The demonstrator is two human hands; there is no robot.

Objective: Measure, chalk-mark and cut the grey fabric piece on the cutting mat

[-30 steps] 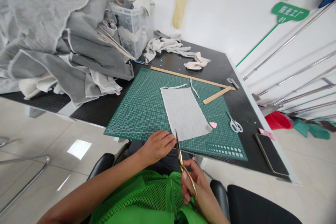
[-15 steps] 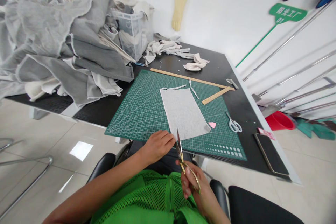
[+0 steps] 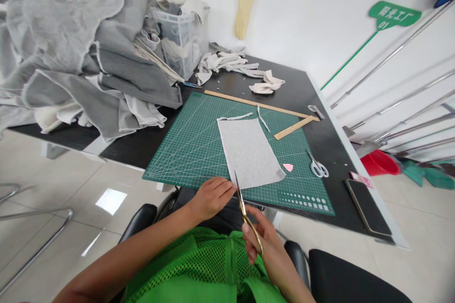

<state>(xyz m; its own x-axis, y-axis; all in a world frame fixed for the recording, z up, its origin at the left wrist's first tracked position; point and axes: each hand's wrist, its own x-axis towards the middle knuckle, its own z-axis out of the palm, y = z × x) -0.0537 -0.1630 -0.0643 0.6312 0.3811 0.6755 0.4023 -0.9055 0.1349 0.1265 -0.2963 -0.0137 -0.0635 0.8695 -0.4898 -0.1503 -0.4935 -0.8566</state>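
A light grey piece of fabric (image 3: 249, 151) lies flat on the green cutting mat (image 3: 185, 147). My left hand (image 3: 215, 196) pinches the fabric's near left corner, fingers closed at the mat's front edge. Gold-handled scissors (image 3: 242, 208) are in my right hand (image 3: 261, 234), the fingers wrapped through the loops. Their blades point away from me and lie at the near left edge of the fabric, just right of my left fingertips. Two narrow cut strips (image 3: 263, 118) rest by the fabric's far edge, and a small pink piece (image 3: 288, 167) sits to its right.
A wooden ruler (image 3: 256, 104) and a shorter one (image 3: 293, 129) lie on the mat's far side. White-handled scissors (image 3: 318, 168) and a phone (image 3: 368, 206) lie right. Grey cloths (image 3: 71, 33) are heaped left, beside a clear plastic bin (image 3: 185, 42).
The scissors have shifted slightly left, and their blades now look closer together. My right hand has moved a little with them. My left hand stays at the fabric corner.
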